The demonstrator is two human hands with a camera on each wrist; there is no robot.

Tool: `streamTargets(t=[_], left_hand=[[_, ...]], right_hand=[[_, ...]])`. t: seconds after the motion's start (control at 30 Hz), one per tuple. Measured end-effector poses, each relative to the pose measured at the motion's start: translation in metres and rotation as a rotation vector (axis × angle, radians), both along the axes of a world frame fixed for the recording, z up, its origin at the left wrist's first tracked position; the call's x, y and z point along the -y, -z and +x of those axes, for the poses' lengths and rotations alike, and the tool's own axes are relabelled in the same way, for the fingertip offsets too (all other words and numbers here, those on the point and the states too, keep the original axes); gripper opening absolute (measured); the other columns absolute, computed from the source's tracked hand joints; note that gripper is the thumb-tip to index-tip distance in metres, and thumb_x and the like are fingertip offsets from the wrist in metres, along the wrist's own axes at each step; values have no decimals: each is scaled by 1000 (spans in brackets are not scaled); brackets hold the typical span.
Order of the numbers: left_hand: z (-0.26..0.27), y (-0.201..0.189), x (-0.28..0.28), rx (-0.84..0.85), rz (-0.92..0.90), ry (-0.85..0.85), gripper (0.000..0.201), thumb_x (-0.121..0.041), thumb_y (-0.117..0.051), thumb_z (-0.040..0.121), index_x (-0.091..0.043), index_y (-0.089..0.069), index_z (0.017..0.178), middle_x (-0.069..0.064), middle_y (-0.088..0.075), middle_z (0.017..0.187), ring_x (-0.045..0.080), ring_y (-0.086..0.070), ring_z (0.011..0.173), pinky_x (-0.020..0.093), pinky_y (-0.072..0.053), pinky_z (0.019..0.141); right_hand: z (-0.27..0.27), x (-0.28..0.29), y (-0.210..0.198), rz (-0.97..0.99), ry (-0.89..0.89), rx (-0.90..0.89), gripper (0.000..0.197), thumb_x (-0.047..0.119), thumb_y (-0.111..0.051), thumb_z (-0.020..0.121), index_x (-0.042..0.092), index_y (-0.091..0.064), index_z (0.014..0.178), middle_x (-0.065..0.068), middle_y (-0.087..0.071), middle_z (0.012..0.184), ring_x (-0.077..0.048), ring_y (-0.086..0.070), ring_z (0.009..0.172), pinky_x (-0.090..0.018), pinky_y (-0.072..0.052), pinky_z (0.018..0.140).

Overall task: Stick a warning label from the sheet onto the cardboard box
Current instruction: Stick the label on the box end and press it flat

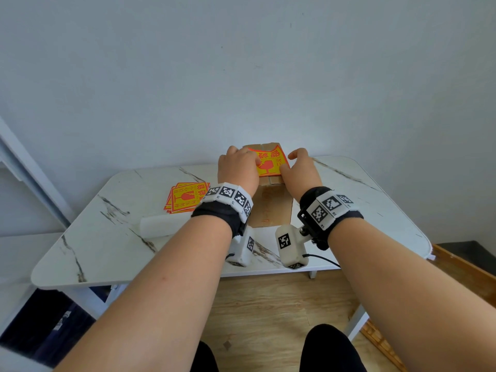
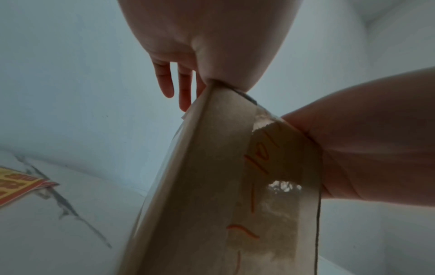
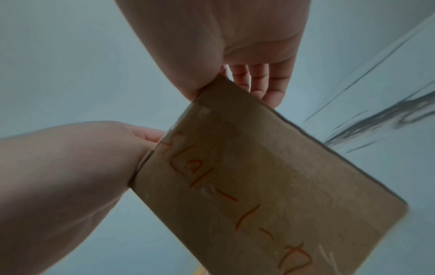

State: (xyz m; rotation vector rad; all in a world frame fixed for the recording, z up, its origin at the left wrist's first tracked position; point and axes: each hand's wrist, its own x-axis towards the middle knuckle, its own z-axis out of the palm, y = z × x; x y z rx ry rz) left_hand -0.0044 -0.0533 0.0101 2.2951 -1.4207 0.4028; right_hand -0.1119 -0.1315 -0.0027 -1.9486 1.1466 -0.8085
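A brown cardboard box (image 1: 272,208) stands on the white marble-look table (image 1: 107,237), with orange handwriting on its front face. A yellow and red warning label (image 1: 271,163) lies on the box's top, its far edge curling up. My left hand (image 1: 236,166) rests on the label's left part, and its fingers (image 2: 164,83) hang straight past the box's left side. My right hand (image 1: 300,167) presses the label's right edge, fingers (image 3: 270,89) reaching over the box's right side. Up close, the left wrist view shows the box (image 2: 212,186), as does the right wrist view (image 3: 259,176).
A stack of label sheets (image 1: 186,197) lies on the table left of the box, also visible (image 2: 16,189) from the left wrist. A white peeled backing strip (image 1: 158,225) lies nearer the front edge. A plain wall stands right behind the box.
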Motion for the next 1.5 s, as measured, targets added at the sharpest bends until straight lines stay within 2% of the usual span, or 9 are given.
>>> streamTargets(t=[0.37,0.53,0.73,0.87,1.07,1.17,1.27,1.37,1.5], left_hand=[[-3,12,-16,-164,-59,8,32,-31,-41,97,-26,-70,111,-7,-64,124,20,-47,123,37,-34,97],[0,26,-19,-319,-103,42,38,-25,-35,100,-29,-62,126,-8,-56,138,18,-41,135,43,-32,110],[1,33,-20,-390,-149,30,39,-25,-34,101,-30,-60,129,-9,-54,141,17,-39,137,45,-29,112],[0,36,-17,-465,-186,57,39,-23,-33,101,-28,-61,128,-7,-53,142,16,-39,138,47,-29,113],[-2,40,-13,-539,-269,86,38,-20,-35,100,-23,-63,125,-2,-56,140,19,-43,136,48,-31,112],[-2,41,-14,-550,-278,101,38,-20,-34,100,-22,-63,126,0,-56,139,21,-44,135,49,-33,111],[-1,40,-15,-581,-285,102,38,-20,-35,100,-22,-64,125,-1,-57,137,21,-47,132,49,-34,110],[-4,31,-15,-598,-280,42,32,-28,-42,97,-25,-69,114,-3,-62,128,20,-53,124,49,-38,106],[-10,23,-12,-551,-246,-33,29,-43,-57,87,-25,-68,107,-5,-61,122,19,-54,121,47,-40,103]], right_hand=[[-6,-12,4,187,67,78,32,29,-46,96,9,-53,120,-12,-61,122,-23,-55,91,-31,-40,74],[-3,-29,5,180,72,88,75,67,-63,66,13,-52,117,-8,-59,117,-27,-61,105,-46,-51,92],[2,-39,6,186,95,118,87,72,-61,50,14,-54,114,-8,-60,113,-29,-62,104,-48,-53,91],[-1,-38,6,195,96,138,77,66,-63,55,14,-55,111,-8,-61,111,-27,-63,100,-47,-54,88],[-6,-22,15,293,120,305,27,34,-68,81,11,-65,96,-7,-70,94,-25,-65,87,-36,-51,77],[-8,-22,18,287,139,338,20,30,-60,86,12,-68,85,-4,-66,79,-24,-60,76,-34,-48,70],[-11,-19,23,249,186,303,33,21,-48,92,14,-50,60,-3,-50,63,-23,-44,64,-30,-33,57],[-17,-17,46,283,181,141,28,17,-41,94,10,-55,70,-10,-56,79,-27,-51,76,-31,-39,69],[-22,-27,63,268,189,105,32,18,-37,98,4,-65,88,-11,-60,84,-27,-54,76,-30,-40,64]])
